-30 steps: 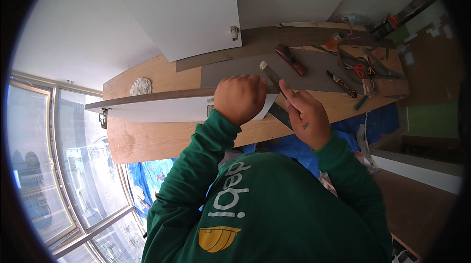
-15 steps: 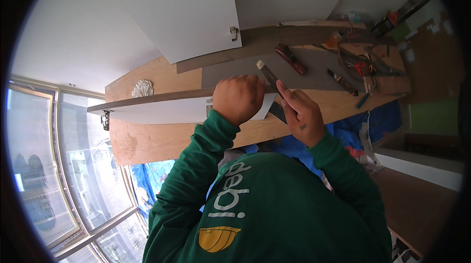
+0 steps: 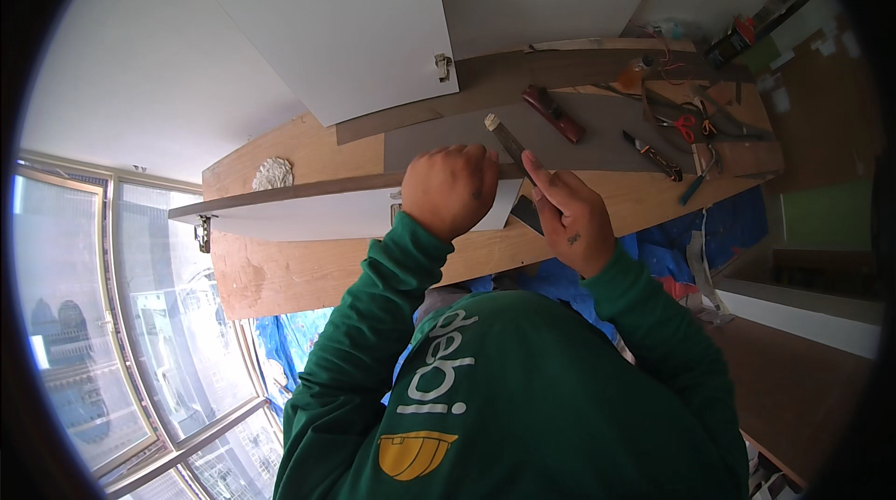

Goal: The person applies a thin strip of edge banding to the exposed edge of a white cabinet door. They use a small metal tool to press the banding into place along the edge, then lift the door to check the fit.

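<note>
A white cabinet door [image 3: 299,213] with a brown edge stands on its side along the workbench, metal hinges fixed to it. My left hand [image 3: 450,190] is closed over its upper edge, its fingertips hidden beneath. Just right of it, my right hand [image 3: 577,225] grips a dark flat file [image 3: 509,140] with the index finger laid along it. Pale wrapping covers the file's far end, which points up and left across the door's edge. Beside the right hand a dark flat piece [image 3: 528,214] lies against the plywood.
Beyond the door lie a dark red hand plane [image 3: 553,114], a utility knife [image 3: 652,155], red-handled scissors [image 3: 685,126] and a screwdriver [image 3: 692,189]. A crumpled white cloth [image 3: 273,173] sits at the left. Another white door [image 3: 373,24] hangs above the bench; windows [image 3: 84,313] stand left.
Both hands keep nearly the same place and hold. The file's wrapped end has shifted very slightly left; the whole view has moved a little.
</note>
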The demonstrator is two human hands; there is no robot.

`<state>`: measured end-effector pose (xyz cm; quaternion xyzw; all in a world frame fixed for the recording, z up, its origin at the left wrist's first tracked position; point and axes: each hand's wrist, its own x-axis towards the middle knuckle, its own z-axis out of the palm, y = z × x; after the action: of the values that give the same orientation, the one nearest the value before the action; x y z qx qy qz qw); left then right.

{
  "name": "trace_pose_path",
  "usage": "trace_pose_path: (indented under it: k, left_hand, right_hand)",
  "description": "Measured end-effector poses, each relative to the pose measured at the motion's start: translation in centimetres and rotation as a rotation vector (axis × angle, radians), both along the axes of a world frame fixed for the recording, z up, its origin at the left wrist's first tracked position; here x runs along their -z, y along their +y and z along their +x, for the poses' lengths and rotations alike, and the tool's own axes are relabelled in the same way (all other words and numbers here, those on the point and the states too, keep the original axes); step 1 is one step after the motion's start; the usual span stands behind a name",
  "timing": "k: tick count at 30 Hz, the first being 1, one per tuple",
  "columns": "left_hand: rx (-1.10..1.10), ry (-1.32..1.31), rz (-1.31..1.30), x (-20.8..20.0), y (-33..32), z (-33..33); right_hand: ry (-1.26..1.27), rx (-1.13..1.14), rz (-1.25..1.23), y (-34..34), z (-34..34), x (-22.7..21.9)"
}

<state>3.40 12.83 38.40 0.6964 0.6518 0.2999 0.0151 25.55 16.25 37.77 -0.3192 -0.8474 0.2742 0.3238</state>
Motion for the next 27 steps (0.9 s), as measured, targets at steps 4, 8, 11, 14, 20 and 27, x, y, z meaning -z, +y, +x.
trace_pose_path:
  k: [4,8,11,14,20,27]
  left_hand:
    - [-0.002,0.011,-0.008,0.0,0.1,-0.1]
    - [0.007,0.015,-0.003,0.0,0.2,-0.1]
    - [-0.008,0.030,-0.003,0.0,0.1,-0.1]
    - [-0.008,-0.003,0.012,-0.1,0.1,0.0]
    - [0.012,-0.031,-0.040,-0.2,0.1,-0.2]
    - [0.011,-0.025,-0.034,-0.3,0.0,-0.1]
  right_hand:
    - [0.027,0.004,0.005,0.2,-0.1,0.4]
    - [0.016,0.047,0.010,0.3,0.0,0.5]
    - [0.039,0.012,0.004,0.0,-0.1,0.3]
    - [0.044,-0.074,0.039,-0.2,0.0,0.0]
    - [0.005,-0.039,-0.001,0.2,0.1,-0.1]
    - [-0.010,-0.013,-0.009,0.2,0.2,-0.7]
